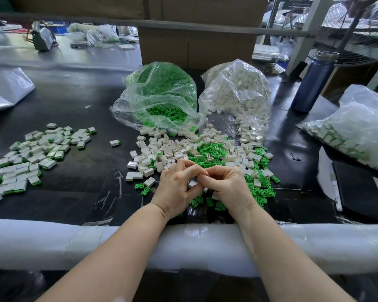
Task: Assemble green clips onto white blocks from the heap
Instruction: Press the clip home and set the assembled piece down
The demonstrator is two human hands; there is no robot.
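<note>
Hands: left hand (175, 186) and right hand (228, 186) meet fingertip to fingertip over the near edge of the heap, fingers curled; what they pinch is hidden.
Heap: loose white blocks (168, 152) and green clips (207, 151) mixed on the black table (79, 101), centre.
Bags: clear bag of green clips (159, 94) beside bag of white blocks (238, 92), just beyond.
Finished pieces: pile (37, 153) at left.
Bottle: blue bottle (314, 81), far right.
</note>
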